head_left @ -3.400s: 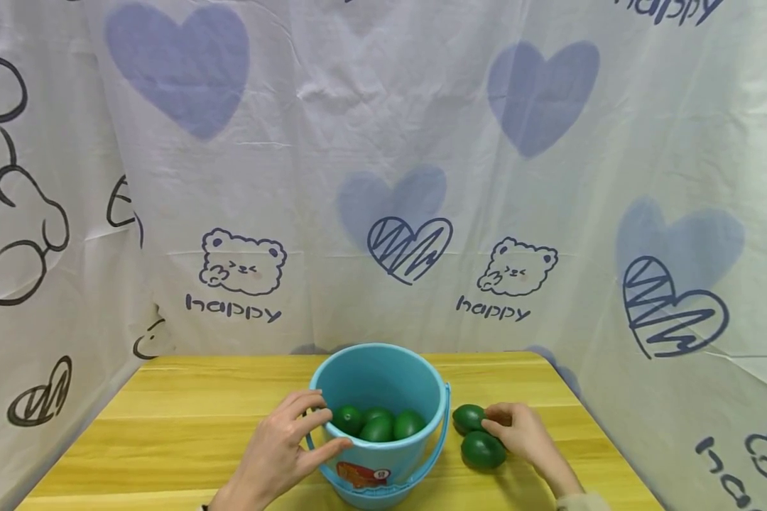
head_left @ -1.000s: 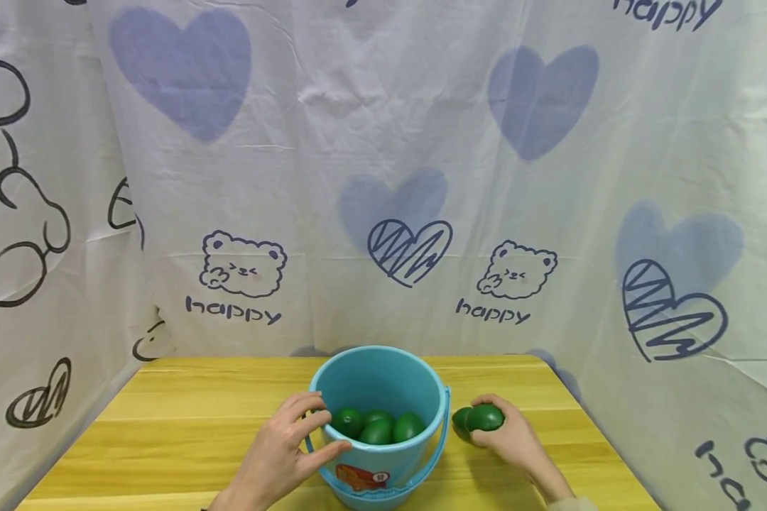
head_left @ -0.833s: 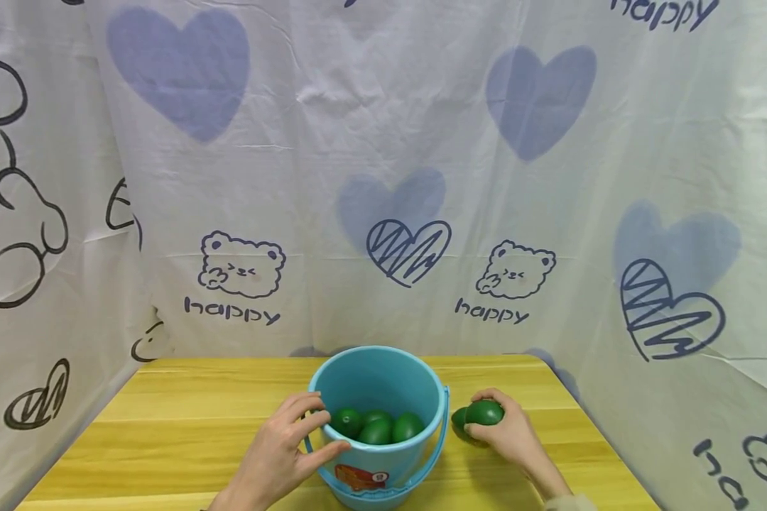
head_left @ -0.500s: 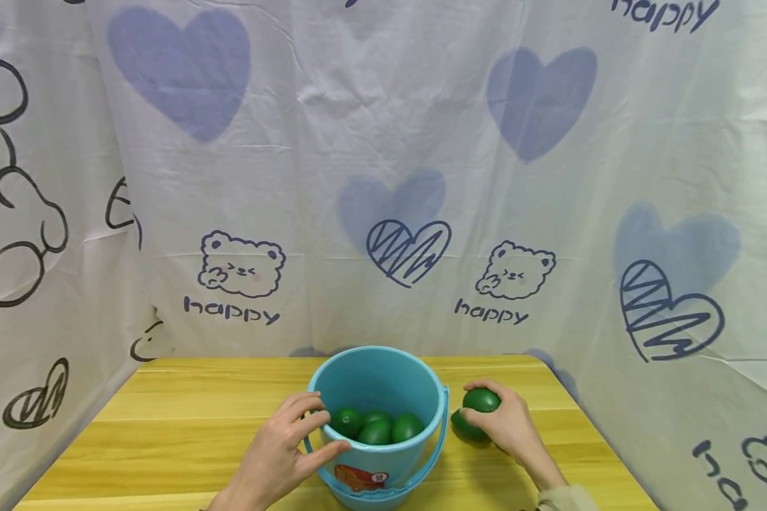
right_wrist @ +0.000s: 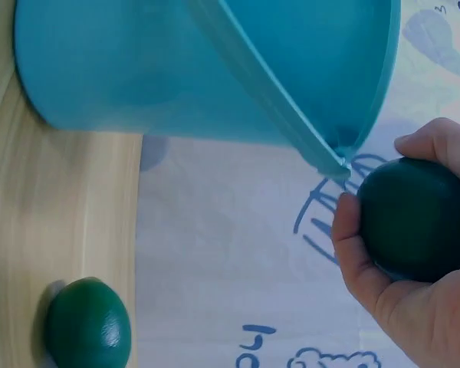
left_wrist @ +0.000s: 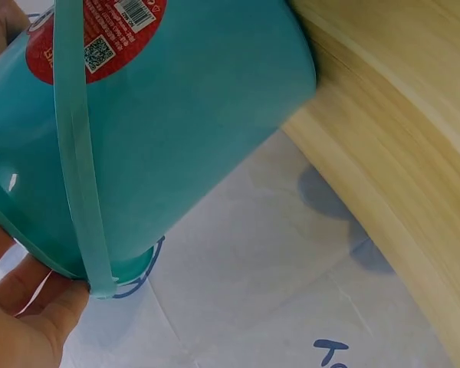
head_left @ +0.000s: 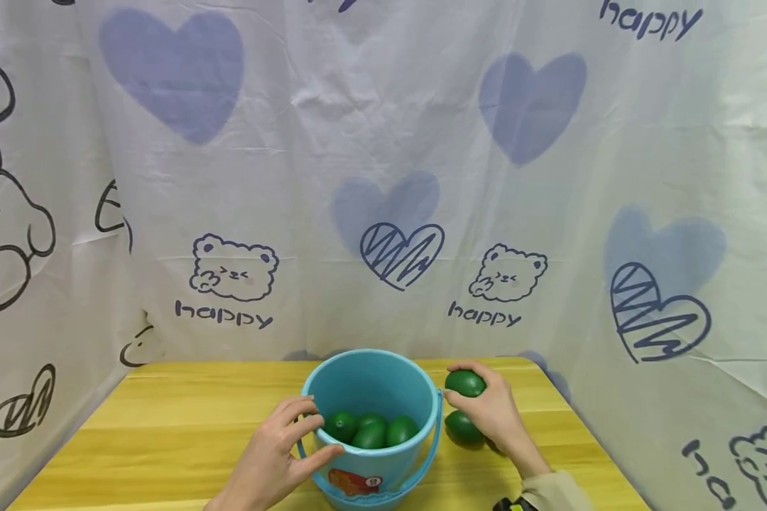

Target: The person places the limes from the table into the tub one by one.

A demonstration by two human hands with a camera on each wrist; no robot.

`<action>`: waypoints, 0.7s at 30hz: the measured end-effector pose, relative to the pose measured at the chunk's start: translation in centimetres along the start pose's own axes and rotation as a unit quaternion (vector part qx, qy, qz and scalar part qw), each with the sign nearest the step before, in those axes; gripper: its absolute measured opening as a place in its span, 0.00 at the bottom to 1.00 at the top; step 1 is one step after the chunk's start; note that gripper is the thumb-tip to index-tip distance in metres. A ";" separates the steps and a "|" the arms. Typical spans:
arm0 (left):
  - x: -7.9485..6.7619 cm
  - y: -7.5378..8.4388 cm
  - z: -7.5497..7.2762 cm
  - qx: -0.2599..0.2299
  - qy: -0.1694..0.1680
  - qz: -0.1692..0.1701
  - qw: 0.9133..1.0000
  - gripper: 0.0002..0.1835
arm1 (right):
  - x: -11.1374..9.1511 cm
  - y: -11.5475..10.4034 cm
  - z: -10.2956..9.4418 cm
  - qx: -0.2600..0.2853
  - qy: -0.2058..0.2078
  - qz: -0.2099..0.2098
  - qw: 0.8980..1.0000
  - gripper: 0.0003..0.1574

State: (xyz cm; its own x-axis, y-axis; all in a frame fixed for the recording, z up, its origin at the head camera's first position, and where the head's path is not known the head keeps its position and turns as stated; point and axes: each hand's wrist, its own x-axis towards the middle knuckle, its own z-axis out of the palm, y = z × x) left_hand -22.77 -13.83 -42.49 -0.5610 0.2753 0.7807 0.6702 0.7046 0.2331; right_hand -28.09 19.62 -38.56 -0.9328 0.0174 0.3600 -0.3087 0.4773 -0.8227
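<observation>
A light blue bucket (head_left: 373, 362) stands upright on the table, with several dark green avocados (head_left: 369, 431) inside. My left hand (head_left: 270, 443) grips its rim on the left; in the left wrist view, fingers (left_wrist: 23, 284) meet the rim beside the handle joint. My right hand (head_left: 491, 404) holds an avocado (head_left: 465, 383) between thumb and fingers, raised at the bucket's right side near the rim. In the right wrist view this avocado (right_wrist: 414, 218) sits outside the rim. Below the right hand, another avocado (head_left: 463, 429) lies on the table. A green bit (head_left: 493, 447) peeks out behind my wrist.
The bucket's handle (head_left: 430, 461) hangs down in front, over a red label (head_left: 353, 482). A yellow wood-grain table (head_left: 185, 426) lies under everything. White cloth (head_left: 332, 298) printed with hearts and bears hangs behind and at both sides.
My right hand has picked up an avocado from the table and brought it up and left towards the bucket's rim. My left hand keeps its place on the rim.
</observation>
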 end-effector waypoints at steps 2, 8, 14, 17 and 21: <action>-0.1 0.0 -0.1 0.004 -0.008 -0.009 1.000 0.20 | 0.0 -0.4 0.4 0.012 -0.009 -0.013 1.000 0.23; 0.1 0.3 -0.4 0.005 -0.021 -0.015 1.000 0.19 | 0.3 -1.3 1.2 0.001 -0.023 -0.051 0.998 0.23; 0.5 0.6 -0.5 0.018 -0.005 0.035 0.999 0.19 | 0.6 -1.7 1.5 -0.014 -0.034 -0.081 0.996 0.24; 0.6 0.8 -0.5 0.030 -0.002 0.049 0.998 0.21 | 0.8 -1.7 1.6 -0.015 -0.031 -0.093 0.995 0.26; 0.7 0.8 -0.4 0.038 0.000 0.060 0.997 0.22 | 0.9 -1.9 1.8 -0.017 -0.031 -0.102 0.994 0.30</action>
State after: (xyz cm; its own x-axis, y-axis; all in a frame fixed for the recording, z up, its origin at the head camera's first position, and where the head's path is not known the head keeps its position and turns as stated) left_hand -22.39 -13.35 -41.50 -0.4786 0.3610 0.8004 0.6939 0.7140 0.0929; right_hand -28.72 17.14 -37.48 -0.8618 -0.1361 0.4886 -0.4865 0.4942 -0.7204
